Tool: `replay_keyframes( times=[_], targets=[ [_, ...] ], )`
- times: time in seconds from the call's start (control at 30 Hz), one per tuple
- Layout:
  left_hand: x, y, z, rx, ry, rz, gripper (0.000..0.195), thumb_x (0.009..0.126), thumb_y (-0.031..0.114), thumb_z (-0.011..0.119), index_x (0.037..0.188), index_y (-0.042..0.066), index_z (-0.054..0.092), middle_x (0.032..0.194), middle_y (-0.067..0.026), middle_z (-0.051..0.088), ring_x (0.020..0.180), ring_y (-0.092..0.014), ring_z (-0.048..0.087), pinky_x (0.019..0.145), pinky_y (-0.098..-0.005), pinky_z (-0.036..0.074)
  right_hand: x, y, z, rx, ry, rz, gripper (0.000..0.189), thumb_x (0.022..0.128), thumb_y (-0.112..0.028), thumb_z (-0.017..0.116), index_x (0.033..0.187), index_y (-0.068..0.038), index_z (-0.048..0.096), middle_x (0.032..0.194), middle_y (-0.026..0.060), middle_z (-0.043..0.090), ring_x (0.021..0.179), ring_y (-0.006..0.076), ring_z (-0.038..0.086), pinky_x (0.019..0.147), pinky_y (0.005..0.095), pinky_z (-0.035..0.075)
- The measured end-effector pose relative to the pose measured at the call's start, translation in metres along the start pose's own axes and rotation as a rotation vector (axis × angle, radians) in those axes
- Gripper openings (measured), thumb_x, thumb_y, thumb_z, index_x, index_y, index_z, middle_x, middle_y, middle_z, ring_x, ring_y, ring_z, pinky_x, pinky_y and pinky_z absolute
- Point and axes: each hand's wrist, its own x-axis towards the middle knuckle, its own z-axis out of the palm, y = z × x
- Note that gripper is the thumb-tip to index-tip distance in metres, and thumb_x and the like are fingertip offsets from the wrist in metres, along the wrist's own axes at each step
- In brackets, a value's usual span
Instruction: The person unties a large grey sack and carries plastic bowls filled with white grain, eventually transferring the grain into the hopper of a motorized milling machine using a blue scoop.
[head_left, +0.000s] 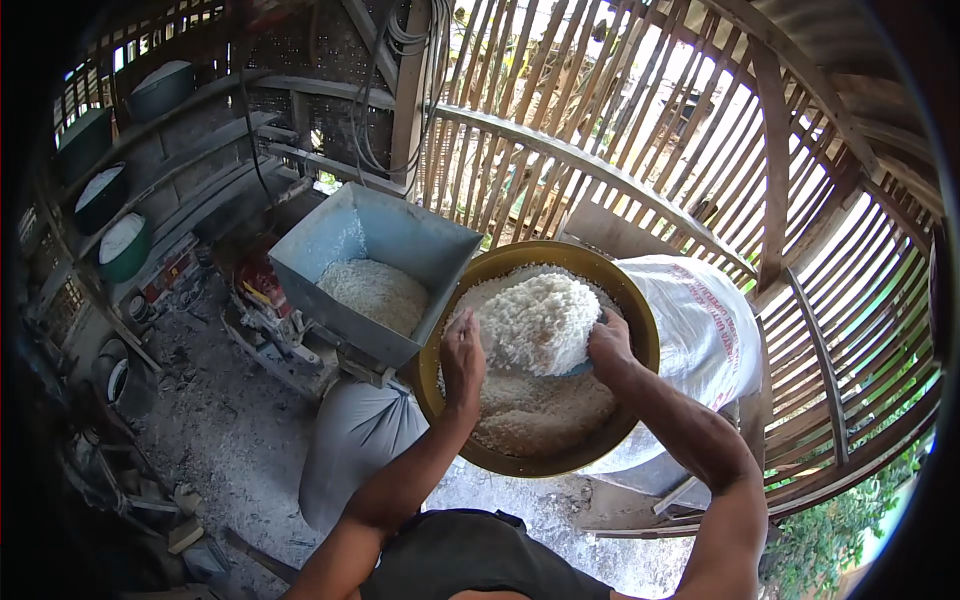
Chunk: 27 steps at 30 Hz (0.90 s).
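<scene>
Before me is a wide gold-coloured basin (649, 330) with white grain, apparently rice (540, 420), spread inside. Over it my right hand (611, 346) grips the right edge of a blue shallow scoop or bowl (579, 369), mostly hidden under a tall heap of the grain (544, 319). My left hand (463, 356) is at the heap's left side, fingers raised and close together; whether it touches the scoop is hidden. Just left of the basin stands a square metal hopper (360, 335), with more grain (375, 292) lying in its bottom.
A red machine (259, 289) sits beside the hopper. A full white sack (690, 330) bearing print is right of the basin, and a grey sack (360, 442) below the hopper. Buckets of white powder (124, 244) line the left wall. A slatted wall (570, 105) closes the far side.
</scene>
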Motion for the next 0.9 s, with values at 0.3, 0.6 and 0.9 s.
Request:
replay_keyframes(
  times=[0.3,0.6,0.9],
  targets=[
    [-0.017,-0.031,0.002,0.014,0.010,-0.137,0.050,0.099,0.028,0.040,0.130,-0.010,0.046,0.133,-0.0276,0.049,0.127,-0.035,0.045,0.106,-0.0342,0.035,0.032,-0.056,0.023,0.148,-0.088,-0.079,0.026,0.084,-0.002,0.055,0.109,0.003,0.061,0.086,0.0098,0.067,0.067,0.0162,0.064,0.058,0.0300,0.051],
    [-0.016,-0.044,0.009,0.194,0.035,0.027,0.048,0.091,0.025,0.053,0.126,-0.007,0.052,0.127,-0.0297,0.052,0.121,-0.040,0.048,0.105,-0.0400,0.036,0.053,-0.139,0.129,-0.197,-0.245,-0.366,0.033,0.086,-0.002,0.047,0.116,0.005,0.058,0.092,0.0140,0.068,0.077,0.0194,0.064,0.068,0.0307,0.051],
    [-0.023,-0.051,-0.001,0.353,0.030,0.161,0.047,0.089,0.027,0.059,0.122,-0.005,0.055,0.127,-0.0292,0.050,0.122,-0.041,0.045,0.104,-0.0429,0.036,0.032,-0.222,0.208,-0.665,-0.130,-1.304,0.031,0.081,-0.005,0.054,0.112,-0.007,0.051,0.079,0.0219,0.065,0.072,0.0386,0.065,0.068,0.0475,0.051]
  ],
)
